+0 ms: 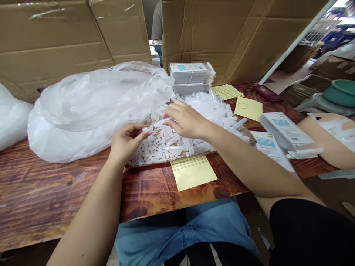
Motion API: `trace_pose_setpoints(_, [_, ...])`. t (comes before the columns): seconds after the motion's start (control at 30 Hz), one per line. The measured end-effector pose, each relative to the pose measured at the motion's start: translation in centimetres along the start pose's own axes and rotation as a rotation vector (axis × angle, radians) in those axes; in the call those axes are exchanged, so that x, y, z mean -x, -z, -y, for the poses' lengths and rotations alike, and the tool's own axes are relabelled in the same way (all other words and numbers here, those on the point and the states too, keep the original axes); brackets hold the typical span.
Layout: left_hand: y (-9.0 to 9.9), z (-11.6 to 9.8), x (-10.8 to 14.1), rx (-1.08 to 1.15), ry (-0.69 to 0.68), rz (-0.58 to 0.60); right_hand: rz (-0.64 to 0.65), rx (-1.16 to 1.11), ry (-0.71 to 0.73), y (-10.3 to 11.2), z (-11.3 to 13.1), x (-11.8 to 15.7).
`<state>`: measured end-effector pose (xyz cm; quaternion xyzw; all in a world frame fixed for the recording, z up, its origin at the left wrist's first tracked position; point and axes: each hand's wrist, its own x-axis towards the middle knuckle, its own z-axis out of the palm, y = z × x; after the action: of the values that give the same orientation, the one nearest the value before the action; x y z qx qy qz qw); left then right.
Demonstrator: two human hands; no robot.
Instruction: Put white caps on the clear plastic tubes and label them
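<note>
My left hand (128,141) pinches a small clear plastic piece (147,129) between thumb and fingers. Close by on the right, my right hand (186,117) grips a translucent plastic tube (163,122), whose end points toward the left hand. Whether tube and piece touch I cannot tell. Below both hands lies a shallow cardboard tray (155,162). Many tiny white plastic pieces (146,151) fill its left part, while translucent tubes (191,145) are heaped in the middle and to the right.
A big white plastic bag (91,107) bulges at the left. Banded stacks of printed packets (191,75) stand behind the tray; more packets (285,127) lie right. Yellow sticker sheets (194,177) rest on the wooden table (69,192). Cardboard (222,37) walls the back.
</note>
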<state>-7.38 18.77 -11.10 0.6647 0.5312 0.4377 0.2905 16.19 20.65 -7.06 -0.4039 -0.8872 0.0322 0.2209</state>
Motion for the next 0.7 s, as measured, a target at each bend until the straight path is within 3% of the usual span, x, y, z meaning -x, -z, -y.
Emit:
trace_pose_setpoints(0.17, [-0.1, -0.1, -0.1, -0.132, -0.007, 0.049, -0.13, -0.237, -0.12, -0.9, -0.6, 3.2])
trace_pose_setpoints(0.33, [1.2, -0.3, -0.2, -0.47, -0.123, 0.074, -0.19, -0.404, -0.115, -1.1, -0.6, 4.1])
trace_pose_setpoints(0.4, [1.6, -0.4, -0.3, -0.483, -0.123, 0.066, -0.196, -0.439, -0.115, -1.3, -0.5, 4.3])
trace_pose_setpoints(0.53, [2.3, -0.6, -0.7, -0.316, 0.05, 0.082, -0.181, -0.497, -0.081, -2.2, -0.6, 4.7])
trace_pose_setpoints(0.7, [2.6, -1.0, -0.9, -0.499, 0.308, 0.221, -0.229, -0.558, -0.086, -2.8, -0.3, 4.8])
